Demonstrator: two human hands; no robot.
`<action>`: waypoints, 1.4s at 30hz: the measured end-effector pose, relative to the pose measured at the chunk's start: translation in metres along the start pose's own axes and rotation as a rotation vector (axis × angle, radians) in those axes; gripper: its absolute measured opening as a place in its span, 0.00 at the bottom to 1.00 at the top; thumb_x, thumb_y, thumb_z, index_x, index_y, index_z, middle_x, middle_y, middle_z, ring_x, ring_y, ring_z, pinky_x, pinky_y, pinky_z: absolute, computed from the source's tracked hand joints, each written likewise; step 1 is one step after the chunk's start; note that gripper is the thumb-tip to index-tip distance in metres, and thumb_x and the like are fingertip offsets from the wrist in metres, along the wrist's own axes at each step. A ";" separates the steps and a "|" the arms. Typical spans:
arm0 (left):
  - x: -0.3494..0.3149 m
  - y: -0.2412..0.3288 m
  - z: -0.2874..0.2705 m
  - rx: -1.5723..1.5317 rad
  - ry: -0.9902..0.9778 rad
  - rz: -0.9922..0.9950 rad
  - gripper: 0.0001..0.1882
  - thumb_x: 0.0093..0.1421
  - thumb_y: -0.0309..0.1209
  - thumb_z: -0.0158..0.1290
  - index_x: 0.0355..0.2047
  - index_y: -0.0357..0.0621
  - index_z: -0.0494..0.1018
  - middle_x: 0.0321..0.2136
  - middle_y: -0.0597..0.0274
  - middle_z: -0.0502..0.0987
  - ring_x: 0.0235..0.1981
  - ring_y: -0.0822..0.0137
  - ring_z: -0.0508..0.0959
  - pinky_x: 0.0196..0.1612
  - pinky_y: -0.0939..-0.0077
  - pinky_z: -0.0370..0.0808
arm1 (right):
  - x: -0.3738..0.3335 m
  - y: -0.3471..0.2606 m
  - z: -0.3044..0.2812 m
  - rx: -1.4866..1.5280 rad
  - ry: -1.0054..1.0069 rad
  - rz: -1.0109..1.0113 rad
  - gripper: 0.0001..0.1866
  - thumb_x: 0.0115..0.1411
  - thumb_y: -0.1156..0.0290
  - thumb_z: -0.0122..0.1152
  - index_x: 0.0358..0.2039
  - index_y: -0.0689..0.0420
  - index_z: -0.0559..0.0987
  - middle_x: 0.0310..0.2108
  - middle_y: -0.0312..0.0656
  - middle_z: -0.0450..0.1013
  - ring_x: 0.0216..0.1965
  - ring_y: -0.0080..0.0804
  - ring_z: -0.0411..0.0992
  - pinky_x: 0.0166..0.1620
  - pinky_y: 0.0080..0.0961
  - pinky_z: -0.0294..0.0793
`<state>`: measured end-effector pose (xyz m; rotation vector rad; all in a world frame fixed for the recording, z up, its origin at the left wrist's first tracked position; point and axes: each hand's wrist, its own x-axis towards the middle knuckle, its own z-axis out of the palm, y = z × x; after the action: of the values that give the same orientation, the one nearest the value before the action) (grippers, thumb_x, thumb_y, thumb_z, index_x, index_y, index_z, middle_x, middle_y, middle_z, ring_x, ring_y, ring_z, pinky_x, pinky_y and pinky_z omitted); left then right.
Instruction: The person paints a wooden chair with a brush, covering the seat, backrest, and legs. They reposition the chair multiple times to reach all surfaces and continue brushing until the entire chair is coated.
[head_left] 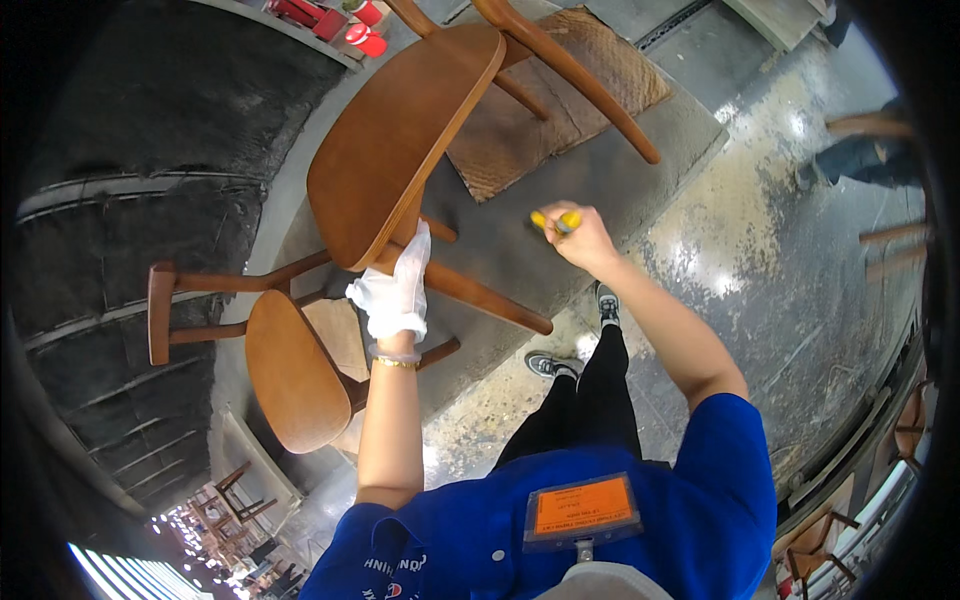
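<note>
A brown wooden chair (405,140) lies tipped on its side, its curved seat facing left and its legs reaching to the right. My left hand (395,290), in a white glove, grips the chair where a front leg meets the seat; its fingertips are partly hidden. Away to the right of the chair legs is my right hand (580,240), bare and closed around a small yellow tool (567,222). Only bits of that tool show past the fingers, so its kind is unclear.
A second wooden chair (295,370) lies on its side at the left. Under the first chair's far legs is a worn cardboard sheet (560,110) on a grey platform (590,190). Red containers (366,40) stand at the back. Another person's leg (865,160) shows at far right.
</note>
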<state>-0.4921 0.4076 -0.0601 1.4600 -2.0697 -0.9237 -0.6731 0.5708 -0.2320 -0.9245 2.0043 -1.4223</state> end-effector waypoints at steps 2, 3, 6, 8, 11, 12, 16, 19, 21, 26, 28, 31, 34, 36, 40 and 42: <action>0.004 0.002 0.005 -0.114 -0.013 -0.110 0.30 0.57 0.42 0.70 0.53 0.34 0.78 0.50 0.61 0.82 0.48 0.69 0.80 0.58 0.72 0.72 | 0.046 -0.019 -0.038 -0.536 0.023 -0.712 0.06 0.52 0.70 0.68 0.32 0.54 0.81 0.54 0.46 0.78 0.53 0.49 0.78 0.62 0.45 0.76; 0.004 0.003 0.006 -0.174 -0.017 -0.067 0.29 0.56 0.41 0.70 0.52 0.34 0.78 0.49 0.61 0.82 0.48 0.70 0.80 0.58 0.73 0.72 | 0.072 -0.030 -0.053 -0.704 0.047 -0.827 0.06 0.53 0.69 0.65 0.32 0.54 0.81 0.55 0.46 0.76 0.56 0.49 0.76 0.65 0.44 0.73; 0.003 0.005 0.007 -0.254 -0.050 -0.077 0.27 0.56 0.39 0.70 0.51 0.34 0.79 0.48 0.62 0.83 0.47 0.72 0.80 0.57 0.73 0.73 | 0.127 -0.043 -0.097 -1.007 0.075 -1.016 0.05 0.54 0.71 0.61 0.33 0.55 0.79 0.58 0.43 0.73 0.64 0.48 0.69 0.71 0.42 0.65; 0.003 0.007 0.004 -0.179 -0.038 -0.063 0.25 0.57 0.38 0.69 0.50 0.35 0.80 0.48 0.63 0.83 0.47 0.72 0.80 0.57 0.72 0.73 | 0.120 -0.017 -0.128 -1.098 -0.027 -1.013 0.12 0.55 0.69 0.60 0.40 0.55 0.84 0.60 0.43 0.71 0.68 0.49 0.64 0.73 0.42 0.60; 0.004 0.010 0.004 -0.268 -0.052 -0.114 0.19 0.58 0.32 0.67 0.48 0.37 0.81 0.46 0.64 0.84 0.46 0.72 0.81 0.55 0.72 0.75 | 0.076 0.040 -0.165 -1.431 -0.445 -0.692 0.13 0.55 0.66 0.60 0.37 0.54 0.87 0.57 0.43 0.73 0.68 0.48 0.65 0.73 0.45 0.59; 0.003 0.011 0.004 -0.382 -0.083 -0.121 0.18 0.59 0.31 0.67 0.47 0.37 0.82 0.46 0.64 0.84 0.46 0.72 0.81 0.55 0.72 0.75 | 0.067 0.051 -0.171 -1.480 -0.549 -0.605 0.10 0.54 0.66 0.61 0.32 0.50 0.89 0.50 0.42 0.76 0.62 0.48 0.69 0.70 0.45 0.62; 0.004 0.015 0.008 -0.144 -0.063 -0.081 0.20 0.62 0.34 0.62 0.52 0.36 0.79 0.49 0.63 0.82 0.49 0.73 0.80 0.58 0.73 0.73 | 0.085 0.037 -0.161 -1.308 -0.537 -0.513 0.05 0.55 0.68 0.62 0.31 0.48 0.84 0.51 0.39 0.77 0.59 0.43 0.72 0.65 0.39 0.70; 0.000 0.023 0.012 -0.213 -0.065 -0.137 0.17 0.62 0.33 0.62 0.48 0.37 0.82 0.46 0.62 0.84 0.47 0.71 0.82 0.57 0.71 0.75 | 0.125 0.003 -0.145 -0.930 -0.139 -0.861 0.04 0.54 0.71 0.62 0.32 0.52 0.81 0.57 0.39 0.76 0.62 0.48 0.72 0.68 0.41 0.70; 0.001 0.030 0.016 -0.222 -0.140 -0.218 0.17 0.67 0.37 0.56 0.50 0.41 0.83 0.49 0.64 0.85 0.51 0.71 0.82 0.62 0.69 0.72 | 0.133 0.016 -0.148 -0.856 -0.112 -0.879 0.06 0.55 0.71 0.59 0.33 0.53 0.81 0.61 0.40 0.73 0.66 0.49 0.68 0.71 0.43 0.64; -0.023 0.033 0.035 -0.155 -0.037 -0.094 0.08 0.54 0.28 0.68 0.30 0.37 0.82 0.30 0.64 0.85 0.36 0.68 0.82 0.45 0.67 0.78 | 0.024 0.190 -0.205 -1.331 -0.791 0.027 0.12 0.63 0.68 0.57 0.40 0.53 0.88 0.58 0.44 0.76 0.61 0.44 0.73 0.65 0.40 0.70; -0.042 0.021 0.049 -0.183 0.034 -0.036 0.10 0.51 0.29 0.70 0.30 0.39 0.83 0.31 0.63 0.85 0.35 0.66 0.82 0.43 0.63 0.79 | -0.048 0.253 -0.240 -1.409 -0.718 0.387 0.12 0.63 0.69 0.58 0.40 0.50 0.88 0.49 0.42 0.82 0.51 0.40 0.80 0.54 0.38 0.78; -0.081 -0.009 0.059 0.052 -0.076 0.053 0.19 0.52 0.38 0.71 0.41 0.44 0.83 0.42 0.57 0.86 0.43 0.56 0.84 0.49 0.61 0.80 | -0.148 0.283 -0.274 -1.235 -0.528 0.641 0.12 0.59 0.67 0.61 0.41 0.48 0.88 0.45 0.45 0.83 0.48 0.44 0.82 0.49 0.38 0.80; -0.108 -0.042 0.082 0.257 -0.050 0.301 0.27 0.56 0.49 0.65 0.52 0.50 0.80 0.49 0.55 0.83 0.52 0.52 0.81 0.58 0.53 0.74 | -0.202 0.259 -0.283 -1.182 -0.574 0.920 0.15 0.59 0.63 0.60 0.44 0.49 0.87 0.43 0.47 0.83 0.48 0.46 0.82 0.50 0.40 0.81; -0.115 -0.067 0.083 0.359 -0.145 0.346 0.31 0.59 0.48 0.62 0.60 0.50 0.72 0.57 0.53 0.77 0.59 0.54 0.76 0.63 0.56 0.70 | -0.214 0.234 -0.278 -1.143 -0.564 0.878 0.15 0.59 0.64 0.61 0.44 0.50 0.87 0.43 0.48 0.83 0.48 0.47 0.82 0.50 0.41 0.81; -0.081 -0.116 0.058 0.223 -0.394 0.274 0.31 0.64 0.50 0.56 0.64 0.51 0.69 0.61 0.54 0.74 0.62 0.55 0.74 0.65 0.56 0.69 | -0.209 0.196 -0.259 -1.056 -0.386 0.953 0.16 0.60 0.58 0.64 0.43 0.53 0.87 0.42 0.50 0.83 0.46 0.50 0.82 0.50 0.43 0.81; -0.045 -0.127 0.042 0.375 -0.524 0.222 0.28 0.67 0.52 0.48 0.60 0.49 0.73 0.55 0.54 0.79 0.56 0.55 0.79 0.59 0.53 0.75 | -0.200 0.185 -0.252 -1.026 -0.318 0.988 0.18 0.60 0.56 0.65 0.42 0.56 0.87 0.41 0.52 0.83 0.45 0.51 0.82 0.49 0.43 0.81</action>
<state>-0.4231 0.4334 -0.1808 1.2000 -2.8514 -0.9341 -0.7738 0.9163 -0.3222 -0.2978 2.3354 0.3072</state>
